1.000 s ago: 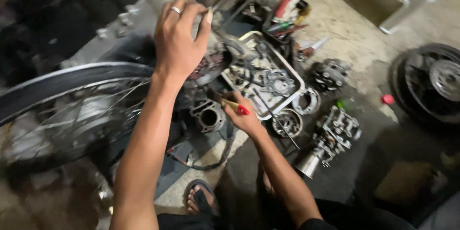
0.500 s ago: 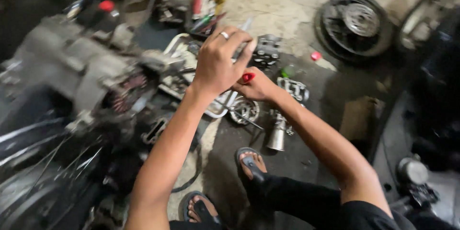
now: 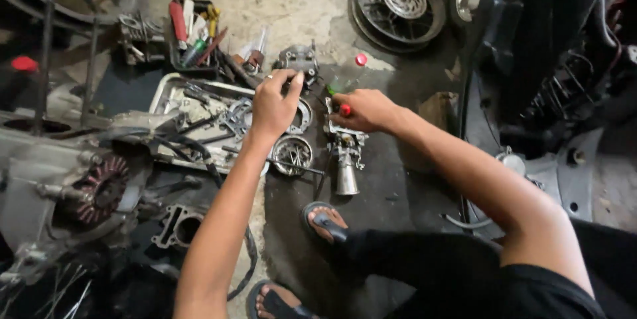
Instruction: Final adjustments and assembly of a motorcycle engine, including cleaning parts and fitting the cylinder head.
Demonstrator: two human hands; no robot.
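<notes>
While the left hand (image 3: 272, 105), which a second ago reached up to the engine at upper left, now curls its fingers onto the grey metal engine casting (image 3: 296, 60) at upper centre, the right hand (image 3: 363, 109) stays fisted round a red-handled screwdriver (image 3: 344, 109) just above the upright silver cylinder-head assembly (image 3: 345, 153).

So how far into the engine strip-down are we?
Done: cylinder off, parts piled in the metal tray. In hand: right hand grips a red-handled tool, left hand reaches toward a grey engine part. Left: stator sits on the engine case.
</notes>
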